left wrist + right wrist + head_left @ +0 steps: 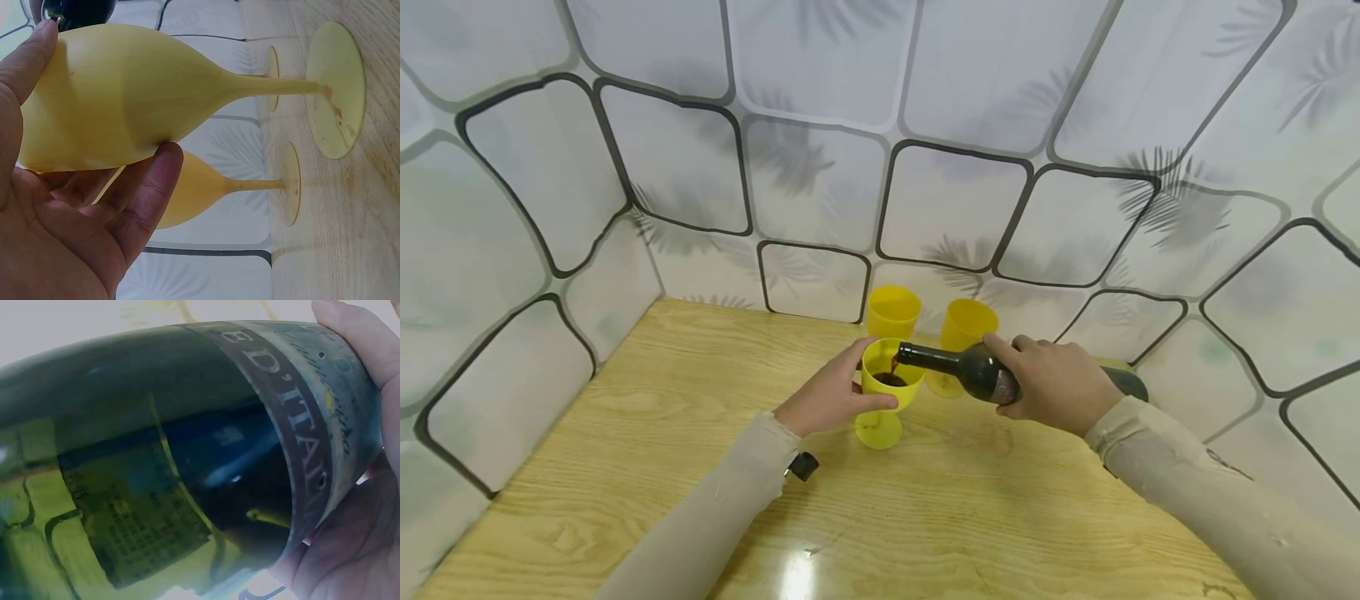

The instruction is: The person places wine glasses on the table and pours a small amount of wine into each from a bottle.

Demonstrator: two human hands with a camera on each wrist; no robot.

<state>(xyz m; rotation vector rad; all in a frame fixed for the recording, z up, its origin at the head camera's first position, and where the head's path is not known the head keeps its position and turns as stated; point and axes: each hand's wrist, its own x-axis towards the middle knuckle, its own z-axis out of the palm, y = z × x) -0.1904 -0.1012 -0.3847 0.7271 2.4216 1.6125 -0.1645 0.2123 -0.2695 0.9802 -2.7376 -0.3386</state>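
Observation:
A yellow plastic goblet (pixel 889 390) stands on the wooden table (pixel 700 467). My left hand (pixel 831 396) grips its bowl (pixel 119 100), thumb on one side, fingers on the other. My right hand (pixel 1056 383) holds a dark green wine bottle (pixel 962 367) tipped almost level, its mouth over the goblet's rim. Dark red liquid runs from the bottle into the goblet. In the right wrist view the bottle's body (pixel 175 462) fills the frame, with my fingers (pixel 359 344) round its label.
Two more yellow goblets (pixel 893 312) (pixel 966 329) stand just behind, near the patterned wall panels (pixel 820 183). Those panels close in the table at the back and both sides. A small black object (pixel 803 466) sits at my left sleeve.

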